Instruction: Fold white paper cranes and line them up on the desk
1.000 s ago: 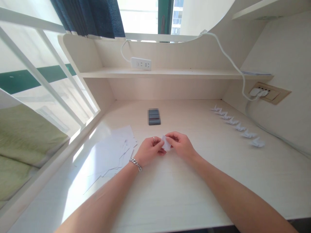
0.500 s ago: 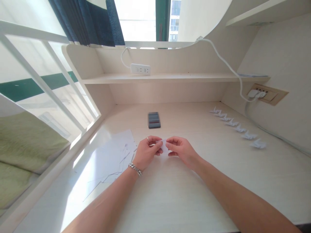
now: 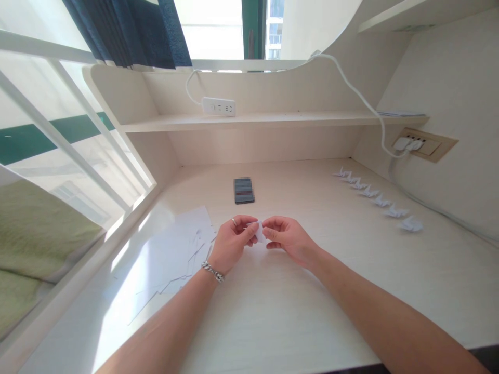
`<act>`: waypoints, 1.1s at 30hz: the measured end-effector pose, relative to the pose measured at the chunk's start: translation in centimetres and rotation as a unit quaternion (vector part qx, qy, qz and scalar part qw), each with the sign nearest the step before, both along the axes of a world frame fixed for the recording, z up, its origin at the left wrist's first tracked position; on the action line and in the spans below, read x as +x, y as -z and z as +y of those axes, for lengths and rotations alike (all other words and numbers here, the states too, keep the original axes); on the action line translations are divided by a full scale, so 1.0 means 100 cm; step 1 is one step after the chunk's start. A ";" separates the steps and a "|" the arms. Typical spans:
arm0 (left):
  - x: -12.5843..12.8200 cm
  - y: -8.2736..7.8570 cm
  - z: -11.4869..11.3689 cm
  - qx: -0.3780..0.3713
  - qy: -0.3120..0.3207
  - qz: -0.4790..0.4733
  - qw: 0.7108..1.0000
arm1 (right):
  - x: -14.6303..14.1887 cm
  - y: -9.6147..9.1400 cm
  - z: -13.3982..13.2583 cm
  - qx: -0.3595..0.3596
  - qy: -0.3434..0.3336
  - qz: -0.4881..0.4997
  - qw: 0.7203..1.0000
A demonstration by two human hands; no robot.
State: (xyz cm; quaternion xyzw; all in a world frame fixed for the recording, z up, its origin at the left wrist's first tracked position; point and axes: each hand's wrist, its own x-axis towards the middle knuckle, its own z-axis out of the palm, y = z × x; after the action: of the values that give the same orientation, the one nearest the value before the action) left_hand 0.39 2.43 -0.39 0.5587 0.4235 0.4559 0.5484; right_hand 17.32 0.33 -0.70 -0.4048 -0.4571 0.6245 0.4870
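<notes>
A small folded piece of white paper (image 3: 260,232) is held just above the desk between both hands. My left hand (image 3: 236,239) pinches its left side between thumb and fingers; a ring and a chain bracelet show on that arm. My right hand (image 3: 286,236) grips the paper's right edge with thumb and forefinger, the other fingers curled. The fingers cover part of the folds. Beyond the hands lies a dark phone (image 3: 244,190), its screen blurred out. Several folded paper cranes (image 3: 368,191) stand in a slanting row at the right of the desk.
White paper sheets and cut strips (image 3: 175,249) lie on the left of the desk (image 3: 296,322). A power strip (image 3: 219,106) rests on the shelf (image 3: 273,120) at the back. From the wall socket (image 3: 424,144), a white cable (image 3: 362,96) runs up across the shelf.
The view has shifted slightly, so everything sits a little further left and up. Both hands keep hold of the paper, which has turned slightly between the fingers.
</notes>
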 end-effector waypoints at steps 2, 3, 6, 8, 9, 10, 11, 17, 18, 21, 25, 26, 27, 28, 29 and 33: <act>0.000 -0.001 -0.001 0.000 0.001 -0.001 1.000 | 0.001 0.001 0.000 -0.001 0.000 0.000 1.000; 0.001 -0.001 -0.001 0.000 0.002 -0.001 1.000 | 0.001 0.000 0.000 0.001 -0.005 -0.001 1.000; 0.000 -0.001 -0.001 0.005 0.007 0.002 1.000 | 0.000 -0.001 -0.001 0.015 -0.023 -0.007 1.000; 0.000 0.000 0.000 0.012 0.010 0.008 1.000 | -0.001 -0.004 -0.002 0.022 -0.016 -0.009 1.000; -0.001 0.001 0.000 0.016 0.012 0.013 1.000 | -0.001 -0.005 -0.003 0.022 -0.004 -0.010 1.000; -0.001 0.002 0.001 0.020 0.014 0.017 1.000 | -0.002 -0.006 -0.003 0.022 0.008 -0.014 1.000; -0.002 0.002 0.001 0.023 0.016 0.021 0.999 | -0.003 -0.007 -0.004 0.021 0.018 -0.020 0.999; -0.002 -0.001 0.000 0.034 -0.007 0.055 0.998 | -0.005 -0.003 -0.002 0.060 0.048 -0.061 0.995; -0.002 -0.001 0.000 0.034 -0.013 0.062 0.997 | -0.006 -0.001 -0.001 0.071 0.051 -0.066 0.994; -0.002 -0.002 0.000 0.032 -0.019 0.070 0.997 | -0.005 0.000 0.000 0.077 0.051 -0.075 0.993; -0.004 0.001 0.002 0.018 0.009 0.039 0.999 | -0.002 -0.001 0.000 0.031 0.023 -0.045 0.998; -0.005 0.002 0.002 0.015 0.018 0.031 0.999 | -0.001 -0.001 0.000 0.022 0.013 -0.033 0.999; -0.005 0.003 0.002 0.012 0.025 0.026 0.999 | 0.000 -0.001 0.000 0.015 0.004 -0.021 1.000; -0.006 0.004 0.003 0.010 0.029 0.023 0.999 | 0.000 0.000 0.000 0.009 -0.004 -0.010 1.000; -0.006 0.004 0.003 0.009 0.032 0.022 0.999 | 0.001 0.001 0.000 0.005 -0.009 -0.001 1.000; -0.006 0.005 0.002 0.009 0.034 0.018 0.999 | 0.000 0.003 0.002 -0.003 -0.011 0.011 1.000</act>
State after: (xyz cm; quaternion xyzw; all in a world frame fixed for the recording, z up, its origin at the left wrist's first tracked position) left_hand -0.20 2.64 -0.88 0.5856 0.4097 0.4303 0.5513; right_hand 17.36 0.50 -0.97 -0.3941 -0.4542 0.6357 0.4840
